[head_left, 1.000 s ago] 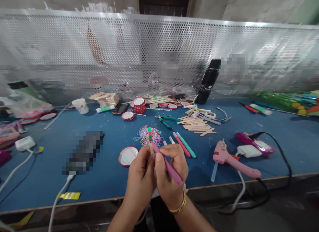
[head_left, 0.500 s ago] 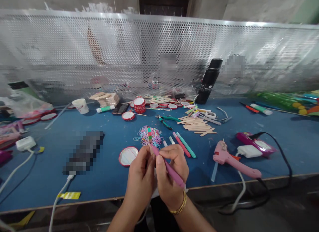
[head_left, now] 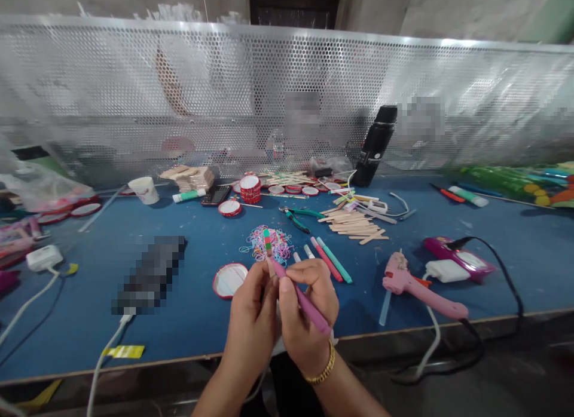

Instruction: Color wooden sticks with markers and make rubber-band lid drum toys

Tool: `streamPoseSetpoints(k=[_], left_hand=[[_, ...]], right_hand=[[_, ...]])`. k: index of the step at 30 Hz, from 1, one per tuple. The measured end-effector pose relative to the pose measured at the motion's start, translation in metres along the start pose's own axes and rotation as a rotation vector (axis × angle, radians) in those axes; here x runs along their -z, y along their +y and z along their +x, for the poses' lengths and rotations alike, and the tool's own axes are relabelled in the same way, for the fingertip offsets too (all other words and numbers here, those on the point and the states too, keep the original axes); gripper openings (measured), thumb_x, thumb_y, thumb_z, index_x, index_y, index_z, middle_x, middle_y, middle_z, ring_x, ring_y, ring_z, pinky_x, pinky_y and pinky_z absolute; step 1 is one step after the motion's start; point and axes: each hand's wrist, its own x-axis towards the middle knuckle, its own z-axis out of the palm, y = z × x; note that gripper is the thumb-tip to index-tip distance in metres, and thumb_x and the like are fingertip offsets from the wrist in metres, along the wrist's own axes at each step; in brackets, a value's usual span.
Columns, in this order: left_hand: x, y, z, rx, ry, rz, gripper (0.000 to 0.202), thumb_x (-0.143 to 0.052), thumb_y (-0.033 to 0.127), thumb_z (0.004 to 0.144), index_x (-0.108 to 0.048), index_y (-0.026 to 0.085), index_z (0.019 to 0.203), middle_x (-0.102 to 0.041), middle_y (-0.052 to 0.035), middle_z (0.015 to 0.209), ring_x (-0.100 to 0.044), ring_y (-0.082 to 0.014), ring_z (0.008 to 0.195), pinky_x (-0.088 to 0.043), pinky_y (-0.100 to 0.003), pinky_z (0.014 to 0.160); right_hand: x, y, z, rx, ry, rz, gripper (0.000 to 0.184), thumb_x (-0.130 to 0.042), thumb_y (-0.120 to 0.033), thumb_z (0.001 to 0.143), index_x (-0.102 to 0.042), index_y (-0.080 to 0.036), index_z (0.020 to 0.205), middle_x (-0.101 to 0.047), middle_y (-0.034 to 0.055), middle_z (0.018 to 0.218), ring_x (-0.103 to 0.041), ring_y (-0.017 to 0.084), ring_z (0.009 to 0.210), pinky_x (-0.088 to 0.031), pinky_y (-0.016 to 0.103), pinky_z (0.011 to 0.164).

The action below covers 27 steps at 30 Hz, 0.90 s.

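My left hand [head_left: 253,306] is closed round the lower part of a popsicle stick [head_left: 268,242], whose upper end carries green and red bands. Gripped like a pen in my right hand [head_left: 309,306] is a purple marker [head_left: 311,309], its tip against the stick just above the left fingers. Behind the stick lies a heap of coloured rubber bands [head_left: 280,248]. A red-rimmed round lid [head_left: 226,281] rests left of my hands. To the right are a pink marker [head_left: 326,258] and a teal marker [head_left: 337,263].
Plain popsicle sticks [head_left: 354,224] and green-handled pliers [head_left: 298,220] lie farther back. A pink glue gun [head_left: 419,291] with its cord is at right, a phone [head_left: 150,273] on a cable at left. A black bottle [head_left: 374,148] stands before the perforated metal screen [head_left: 215,94].
Hardly anything differs. Both hands keep their hold, with the marker tip still at the stick; the whole view has shifted very slightly.
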Motion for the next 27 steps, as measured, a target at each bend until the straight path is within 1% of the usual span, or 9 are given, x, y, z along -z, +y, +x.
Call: streamPoseSetpoints(k=[5, 11, 16, 21, 25, 27], left_hand=[[0.0010, -0.0020, 0.0005, -0.016, -0.016, 0.029, 0.017, -0.054, 0.032, 0.103, -0.063, 0.022, 0.094, -0.059, 0.0007, 0.084, -0.051, -0.0147, 0.077, -0.045, -0.025, 0.072], [0.0011, -0.0047, -0.0002, -0.001, -0.024, 0.014, 0.015, -0.056, 0.033, 0.102, -0.062, 0.022, 0.094, -0.058, 0.0017, 0.083, -0.051, -0.0144, 0.077, -0.045, -0.025, 0.071], [0.0014, -0.0021, 0.0004, -0.023, -0.019, 0.037, 0.016, -0.055, 0.033, 0.102, -0.062, 0.022, 0.094, -0.060, 0.0014, 0.084, -0.052, -0.0143, 0.077, -0.046, -0.025, 0.072], [0.0013, -0.0015, 0.0006, -0.010, -0.013, 0.041, 0.016, -0.056, 0.033, 0.102, -0.064, 0.022, 0.094, -0.059, 0.0016, 0.082, -0.052, -0.0140, 0.076, -0.046, -0.025, 0.072], [0.0021, -0.0033, 0.0015, -0.010, -0.025, 0.050, 0.015, -0.054, 0.031, 0.103, -0.066, 0.022, 0.100, -0.063, 0.0007, 0.086, -0.054, -0.0140, 0.076, -0.046, -0.025, 0.073], [0.0025, -0.0042, 0.0015, 0.002, -0.022, 0.029, 0.015, -0.054, 0.031, 0.103, -0.066, 0.022, 0.101, -0.064, 0.0002, 0.087, -0.055, -0.0141, 0.075, -0.046, -0.026, 0.072]], right_hand=[[-0.0008, 0.0008, -0.0012, -0.022, 0.050, -0.005, 0.010, -0.059, -0.012, 0.095, -0.060, -0.022, 0.097, -0.064, 0.0006, 0.089, -0.064, 0.017, 0.083, -0.054, 0.039, 0.080], [-0.0001, -0.0008, 0.0002, -0.012, -0.003, 0.017, 0.010, -0.059, -0.013, 0.094, -0.060, -0.022, 0.095, -0.064, 0.0004, 0.088, -0.063, 0.017, 0.084, -0.053, 0.038, 0.080], [-0.0002, 0.0003, -0.0014, -0.028, 0.039, 0.010, 0.010, -0.059, -0.013, 0.095, -0.060, -0.022, 0.097, -0.064, 0.0003, 0.089, -0.063, 0.017, 0.085, -0.053, 0.038, 0.081], [-0.0002, 0.0011, -0.0017, -0.026, 0.006, 0.012, 0.009, -0.060, -0.014, 0.095, -0.060, -0.022, 0.098, -0.065, 0.0003, 0.090, -0.063, 0.017, 0.085, -0.053, 0.038, 0.081], [-0.0012, 0.0025, -0.0030, -0.065, 0.068, -0.023, 0.007, -0.060, -0.016, 0.096, -0.060, -0.023, 0.099, -0.065, 0.0011, 0.092, -0.064, 0.018, 0.086, -0.054, 0.038, 0.081], [-0.0020, 0.0040, -0.0043, -0.094, 0.081, -0.022, 0.008, -0.061, -0.018, 0.097, -0.062, -0.024, 0.103, -0.066, 0.0019, 0.094, -0.066, 0.018, 0.086, -0.056, 0.038, 0.080]])
